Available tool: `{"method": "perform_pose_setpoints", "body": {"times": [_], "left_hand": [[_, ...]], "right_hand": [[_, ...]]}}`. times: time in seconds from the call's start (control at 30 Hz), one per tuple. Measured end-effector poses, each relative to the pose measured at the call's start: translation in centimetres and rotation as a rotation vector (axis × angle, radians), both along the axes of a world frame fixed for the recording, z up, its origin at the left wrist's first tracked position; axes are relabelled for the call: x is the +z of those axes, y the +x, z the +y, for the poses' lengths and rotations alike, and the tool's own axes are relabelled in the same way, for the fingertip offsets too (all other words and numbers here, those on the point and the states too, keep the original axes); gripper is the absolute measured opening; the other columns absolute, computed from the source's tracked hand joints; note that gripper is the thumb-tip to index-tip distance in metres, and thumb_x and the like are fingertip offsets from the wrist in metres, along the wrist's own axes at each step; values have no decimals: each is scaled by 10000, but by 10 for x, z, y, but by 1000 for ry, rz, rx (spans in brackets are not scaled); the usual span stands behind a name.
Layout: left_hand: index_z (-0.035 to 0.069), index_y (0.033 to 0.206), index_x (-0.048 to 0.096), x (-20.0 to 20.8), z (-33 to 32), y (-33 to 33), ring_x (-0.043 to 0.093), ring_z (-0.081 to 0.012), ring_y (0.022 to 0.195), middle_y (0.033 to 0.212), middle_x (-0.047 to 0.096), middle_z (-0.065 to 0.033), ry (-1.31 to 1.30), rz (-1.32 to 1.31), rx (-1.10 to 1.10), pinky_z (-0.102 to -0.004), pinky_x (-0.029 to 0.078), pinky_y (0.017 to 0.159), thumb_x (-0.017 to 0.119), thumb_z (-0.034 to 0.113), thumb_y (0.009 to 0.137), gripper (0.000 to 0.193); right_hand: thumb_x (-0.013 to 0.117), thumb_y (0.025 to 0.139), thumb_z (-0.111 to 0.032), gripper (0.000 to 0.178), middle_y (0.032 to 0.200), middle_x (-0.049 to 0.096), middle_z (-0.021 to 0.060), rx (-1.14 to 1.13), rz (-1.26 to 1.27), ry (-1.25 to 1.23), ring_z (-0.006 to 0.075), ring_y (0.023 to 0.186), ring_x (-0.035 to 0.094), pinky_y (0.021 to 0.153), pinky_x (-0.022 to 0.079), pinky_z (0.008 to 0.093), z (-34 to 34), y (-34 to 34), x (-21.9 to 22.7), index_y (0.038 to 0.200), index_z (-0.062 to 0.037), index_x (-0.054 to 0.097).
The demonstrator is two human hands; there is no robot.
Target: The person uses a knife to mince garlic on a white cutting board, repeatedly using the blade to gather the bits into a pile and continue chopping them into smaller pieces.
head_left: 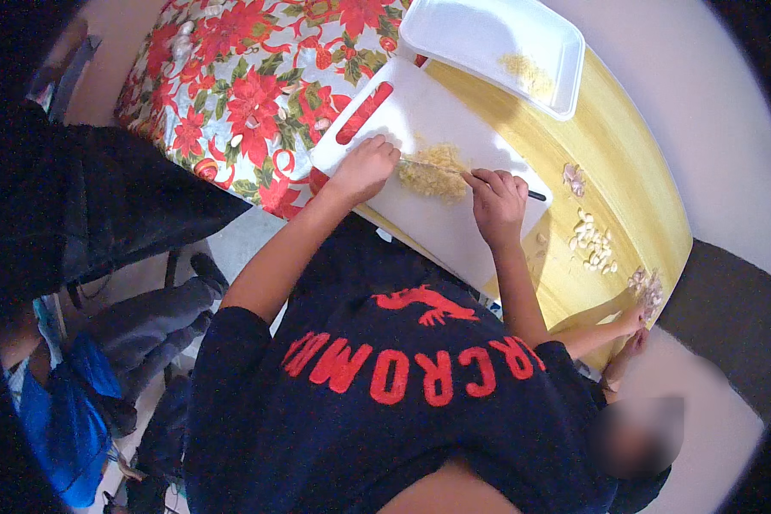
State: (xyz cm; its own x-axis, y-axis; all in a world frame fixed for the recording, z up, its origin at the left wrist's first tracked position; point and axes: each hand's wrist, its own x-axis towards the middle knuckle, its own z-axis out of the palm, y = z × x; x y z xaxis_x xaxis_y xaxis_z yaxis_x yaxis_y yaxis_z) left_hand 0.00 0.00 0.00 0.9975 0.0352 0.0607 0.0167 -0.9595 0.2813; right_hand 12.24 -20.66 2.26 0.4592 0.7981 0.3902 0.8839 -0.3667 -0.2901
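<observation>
Finely chopped garlic (441,182) lies in a heap on a white cutting board (420,224). Across the heap runs a knife, its black handle end (536,196) sticking out past my right hand (499,204), whose fingers are closed around the grip. My left hand (367,171) is closed at the other end, its fingertips pinching the blade near the tip. Chopped garlic partly covers the blade. Beyond the board's far edge sits a white tray (454,44) with a small pile of chopped garlic (527,75) in it.
Peeled garlic cloves (593,244) and unpeeled cloves (573,179) lie on the yellow tabletop (634,171) at right. Another person's hands (632,330) are by more garlic (648,289). A red-flowered tablecloth (257,94) covers the left side. Another person (146,343) is at lower left.
</observation>
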Motion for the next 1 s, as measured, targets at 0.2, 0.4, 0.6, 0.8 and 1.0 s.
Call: {"method": "perform_pose_setpoints", "body": {"times": [0.2,0.4,0.6,0.8,1.0], "left_hand": [[1,736,533,-1,1,-9,501,-265,851,777,547,-122,6,-23,-98,-348,427,760,470,39,662,104],[0,727,526,-3,10,5,505,-275,835,783,545,-128,-12,-2,-169,-365,436,729,464,42,665,97],[14,747,526,12,14,20,505,-267,836,784,543,-121,26,49,-185,-362,434,734,478,39,662,100],[27,768,532,15,37,58,505,-254,829,807,540,-110,137,-8,-190,-333,426,744,500,38,651,122],[23,731,519,1,34,42,504,-260,816,764,530,-108,51,-81,-228,-350,426,728,485,53,654,88]], "right_hand": [[592,652,-28,202,819,595,-18,-82,9,28,163,788,532,698,334,335,-7,-25,6,813,-143,631],[569,668,-58,240,860,588,-33,-173,12,-37,159,807,518,737,328,351,-13,-31,-11,869,-175,629],[570,704,-73,203,864,587,-19,-175,84,-55,170,824,519,756,320,346,-18,-19,-21,878,-161,628],[547,733,-96,168,872,585,8,-129,53,0,193,843,514,760,327,343,10,34,0,871,-142,630],[542,726,-99,169,877,581,10,-110,40,-83,199,839,511,743,341,341,9,28,-26,866,-134,629]]}}
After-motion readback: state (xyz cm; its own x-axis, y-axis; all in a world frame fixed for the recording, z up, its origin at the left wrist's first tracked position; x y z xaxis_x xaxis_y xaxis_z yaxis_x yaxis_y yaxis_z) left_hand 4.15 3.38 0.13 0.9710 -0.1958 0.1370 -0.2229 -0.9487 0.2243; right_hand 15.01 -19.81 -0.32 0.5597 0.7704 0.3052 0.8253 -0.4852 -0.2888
